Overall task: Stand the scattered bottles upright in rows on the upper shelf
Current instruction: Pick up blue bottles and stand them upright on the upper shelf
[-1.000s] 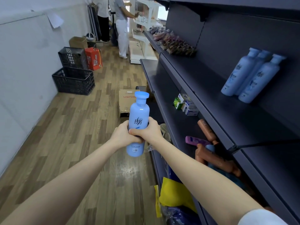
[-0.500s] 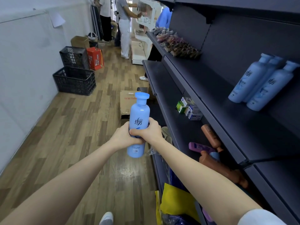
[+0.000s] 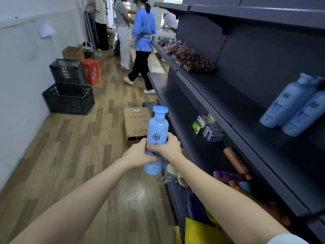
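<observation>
While both of my hands close round it, the blue bottle (image 3: 157, 131) stands upright in the air over the wooden floor (image 3: 79, 155), cap up and label toward me. It is well apart from the upper shelf (image 3: 246, 106). My left hand (image 3: 139, 154) wraps its lower half from the left. My right hand (image 3: 168, 147) grips it from the right, fingers (image 3: 153, 148) curled across the front just under the label.

On the upper shelf, far to the right of the one I hold, more blue bottles (image 3: 288, 103) stand pressed together near the back panel. On the shelf below, brown bottles (image 3: 235, 160) and a purple bottle (image 3: 226, 176) lie on their sides, with small boxes (image 3: 207, 128) farther along. A cardboard box (image 3: 136, 123) lies on the floor beyond my hands, and black crates (image 3: 68, 98) stand by the white wall (image 3: 21, 76).
</observation>
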Motion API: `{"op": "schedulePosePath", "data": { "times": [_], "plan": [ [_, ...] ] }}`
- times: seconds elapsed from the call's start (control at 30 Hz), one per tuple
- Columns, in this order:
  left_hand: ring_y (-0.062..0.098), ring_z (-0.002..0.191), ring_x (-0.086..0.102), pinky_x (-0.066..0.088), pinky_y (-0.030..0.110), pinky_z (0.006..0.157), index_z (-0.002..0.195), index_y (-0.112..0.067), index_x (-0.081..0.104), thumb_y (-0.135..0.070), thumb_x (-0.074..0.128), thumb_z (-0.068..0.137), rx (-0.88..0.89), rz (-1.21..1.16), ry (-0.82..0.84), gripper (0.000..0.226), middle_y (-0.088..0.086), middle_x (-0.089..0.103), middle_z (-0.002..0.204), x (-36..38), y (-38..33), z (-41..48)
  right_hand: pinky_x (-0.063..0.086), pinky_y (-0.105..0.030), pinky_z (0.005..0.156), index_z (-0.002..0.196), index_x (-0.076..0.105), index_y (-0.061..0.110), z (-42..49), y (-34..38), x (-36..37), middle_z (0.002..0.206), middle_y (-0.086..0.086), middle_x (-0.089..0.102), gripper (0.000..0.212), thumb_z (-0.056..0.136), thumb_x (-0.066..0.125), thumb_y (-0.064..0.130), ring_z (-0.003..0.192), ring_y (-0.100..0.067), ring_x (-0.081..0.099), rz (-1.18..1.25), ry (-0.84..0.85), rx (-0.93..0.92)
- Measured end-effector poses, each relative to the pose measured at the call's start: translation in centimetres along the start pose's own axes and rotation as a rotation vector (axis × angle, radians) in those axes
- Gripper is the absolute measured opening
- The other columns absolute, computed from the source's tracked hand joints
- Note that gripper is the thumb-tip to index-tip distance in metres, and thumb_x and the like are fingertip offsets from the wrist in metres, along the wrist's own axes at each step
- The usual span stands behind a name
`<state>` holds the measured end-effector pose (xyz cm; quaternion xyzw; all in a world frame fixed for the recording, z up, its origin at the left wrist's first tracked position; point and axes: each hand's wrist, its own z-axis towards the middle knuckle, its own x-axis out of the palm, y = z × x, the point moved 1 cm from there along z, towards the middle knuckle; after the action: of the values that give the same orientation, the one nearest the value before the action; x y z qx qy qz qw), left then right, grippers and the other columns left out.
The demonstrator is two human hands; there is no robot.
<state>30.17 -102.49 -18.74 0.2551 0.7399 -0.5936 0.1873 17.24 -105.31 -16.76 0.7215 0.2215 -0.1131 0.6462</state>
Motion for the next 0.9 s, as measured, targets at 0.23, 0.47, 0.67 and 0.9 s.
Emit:
{"op": "schedulePosePath", "data": {
  "times": [0.23, 0.47, 0.67, 0.9],
  "plan": [
    [0.011, 0.102, 0.059, 0.051, 0.035, 0.088, 0.121, -0.025, 0.047, -0.047, 0.068, 0.073, 0.059, 0.193, 0.037, 0.056, -0.008, 0.059, 0.116, -3.0, 1.1, 4.1, 0.057, -0.036, 0.078, 0.098, 0.057, 0.018, 4.1, 0.4, 1.2, 0.091, 0.006, 0.065, 0.046, 0.06, 0.082, 0.021, 0.089, -0.014, 0.065, -0.013, -0.081, 0.043],
    [0.016, 0.124, 0.049, 0.043, 0.031, 0.097, 0.14, -0.02, 0.037, -0.05, 0.062, 0.083, 0.081, 0.322, 0.047, 0.07, 0.005, 0.049, 0.137, -4.5, 2.2, 7.3, 0.055, -0.033, 0.08, 0.098, 0.057, 0.016, 5.8, 0.4, 0.5, 0.094, 0.004, 0.065, 0.042, 0.065, 0.082, 0.02, 0.089, -0.014, 0.064, 0.038, -0.173, 0.066],
    [0.015, 0.127, 0.046, 0.042, 0.031, 0.099, 0.139, -0.02, 0.039, -0.048, 0.06, 0.084, 0.119, 0.363, 0.075, 0.065, 0.004, 0.048, 0.139, -4.5, 1.2, 9.0, 0.056, -0.036, 0.083, 0.101, 0.058, 0.015, 6.3, -0.2, -1.9, 0.098, 0.002, 0.067, 0.045, 0.065, 0.083, 0.022, 0.091, -0.014, 0.065, 0.041, -0.28, 0.116],
    [0.017, 0.124, 0.048, 0.043, 0.031, 0.098, 0.138, -0.022, 0.039, -0.05, 0.059, 0.084, 0.177, 0.377, 0.148, 0.064, 0.003, 0.049, 0.138, -2.7, -0.7, 11.0, 0.055, -0.029, 0.073, 0.099, 0.059, 0.015, 6.1, -1.0, -5.8, 0.094, 0.004, 0.066, 0.043, 0.064, 0.083, 0.024, 0.084, -0.01, 0.064, 0.043, -0.411, 0.182]
  ]
}}
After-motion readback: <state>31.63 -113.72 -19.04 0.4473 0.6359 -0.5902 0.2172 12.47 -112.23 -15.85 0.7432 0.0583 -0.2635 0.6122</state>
